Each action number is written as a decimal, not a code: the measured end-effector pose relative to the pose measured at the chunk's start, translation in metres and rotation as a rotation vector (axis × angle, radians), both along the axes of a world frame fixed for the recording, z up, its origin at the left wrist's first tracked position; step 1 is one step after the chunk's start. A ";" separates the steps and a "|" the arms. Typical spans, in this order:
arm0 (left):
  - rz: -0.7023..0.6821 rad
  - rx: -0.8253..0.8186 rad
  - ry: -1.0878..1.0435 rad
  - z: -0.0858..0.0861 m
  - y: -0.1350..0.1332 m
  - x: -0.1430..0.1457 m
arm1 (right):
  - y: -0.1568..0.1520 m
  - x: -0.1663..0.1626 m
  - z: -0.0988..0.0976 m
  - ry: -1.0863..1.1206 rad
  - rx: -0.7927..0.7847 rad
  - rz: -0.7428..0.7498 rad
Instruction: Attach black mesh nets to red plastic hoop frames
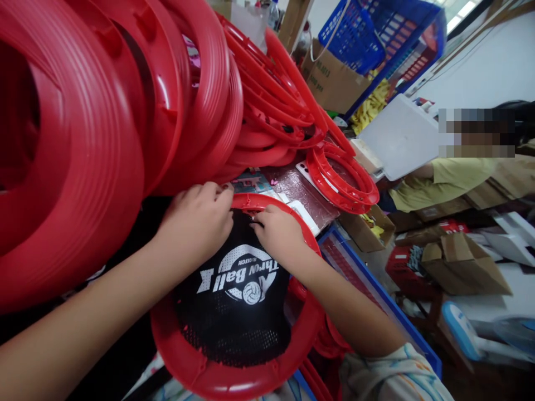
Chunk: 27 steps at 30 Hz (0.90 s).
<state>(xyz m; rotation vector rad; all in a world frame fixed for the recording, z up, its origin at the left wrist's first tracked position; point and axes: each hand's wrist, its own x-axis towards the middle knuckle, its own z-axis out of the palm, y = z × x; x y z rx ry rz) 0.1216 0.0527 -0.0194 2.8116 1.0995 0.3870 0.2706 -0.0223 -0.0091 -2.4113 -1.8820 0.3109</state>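
A red plastic ring (234,381) lies tilted in front of me, with a black mesh net (238,334) across its opening. White "Throw Ball" lettering and a ball emblem are printed on the net. My left hand (203,220) rests at the far left of the rim, its fingers curled over the net's edge and the ring. My right hand (279,234) pinches the black net's edge near the far side of the rim. The net reaches the near rim, while a gap shows at its right side. Both sets of fingertips are partly hidden.
Large red rings (104,139) are stacked at the left, more red rings (343,178) beyond. A blue crate (376,301) with red parts stands at my right. Cardboard boxes (460,262) lie farther right. A person in a yellow shirt (443,181) sits at the back right.
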 end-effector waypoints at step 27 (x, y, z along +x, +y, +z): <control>0.029 -0.341 -0.289 -0.034 0.013 0.016 | 0.002 0.019 -0.009 -0.016 0.244 0.326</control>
